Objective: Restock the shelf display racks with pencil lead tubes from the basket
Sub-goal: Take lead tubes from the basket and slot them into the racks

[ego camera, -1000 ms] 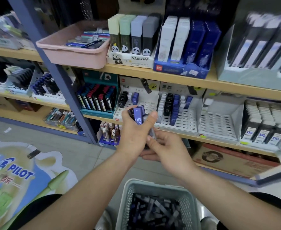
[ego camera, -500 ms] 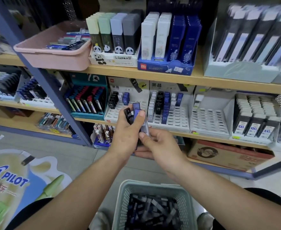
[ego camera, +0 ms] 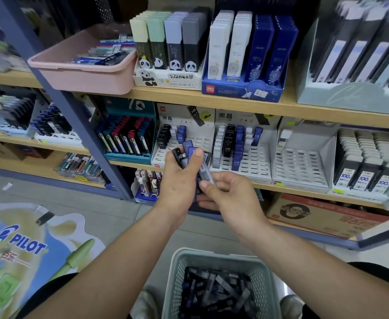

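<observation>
Our left hand point(ego camera: 177, 183) grips a fanned bunch of lead tubes point(ego camera: 187, 146) at mid-frame, labels showing, likely so we can read the grades. Our right hand point(ego camera: 228, 196) pinches one clear tube point(ego camera: 206, 174) out of that bunch, probably to slot it into the white rack point(ego camera: 200, 140) just behind. The basket point(ego camera: 211, 253) sits at bottom centre, holding many more tubes.

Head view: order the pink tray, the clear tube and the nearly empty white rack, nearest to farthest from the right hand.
1. Clear tube: pinched by the right hand.
2. Nearly empty white rack: middle shelf, up and right.
3. Pink tray: upper shelf, far left.
</observation>
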Available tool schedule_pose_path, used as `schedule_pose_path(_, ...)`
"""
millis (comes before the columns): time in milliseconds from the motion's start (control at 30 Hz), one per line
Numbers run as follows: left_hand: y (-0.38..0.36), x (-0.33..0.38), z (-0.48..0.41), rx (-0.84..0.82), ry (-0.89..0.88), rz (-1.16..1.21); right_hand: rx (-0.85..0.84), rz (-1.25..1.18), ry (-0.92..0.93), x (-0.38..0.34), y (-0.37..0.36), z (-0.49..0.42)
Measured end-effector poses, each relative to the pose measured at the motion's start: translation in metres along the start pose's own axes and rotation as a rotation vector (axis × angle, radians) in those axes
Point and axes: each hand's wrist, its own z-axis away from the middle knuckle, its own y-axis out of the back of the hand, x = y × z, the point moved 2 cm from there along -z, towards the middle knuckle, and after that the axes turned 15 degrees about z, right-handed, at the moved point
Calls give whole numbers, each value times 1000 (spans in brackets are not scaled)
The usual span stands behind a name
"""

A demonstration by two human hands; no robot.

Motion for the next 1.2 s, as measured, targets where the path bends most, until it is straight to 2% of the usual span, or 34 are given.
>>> schedule_pose_path(133,1,0,-1,-1,0,20,0,-5,26,-1,1,0)
schedule_pose_path(367,4,-3,-4,-13,6,34,-87,-69,-33,-5,3,-2)
schedule_pose_path(567,3,-3,-5,-26,10,11,-151,-24,-8,-5,4,-2)
schedule_pose_path(733,5,3,-11,2,0,-1,-51,174,53,-3,17,-10)
schedule_pose_path(933,7,11,-8,-20,76,16,44,160,125,-6,33,-23)
schedule_pose_path(1067,18,16,-9,-94,18,-117,71,154,142,-8,38,-31)
schedule_pose_path(1200,38,23,-14,-207,-100,-415,148,209,172,-12,41,-41)
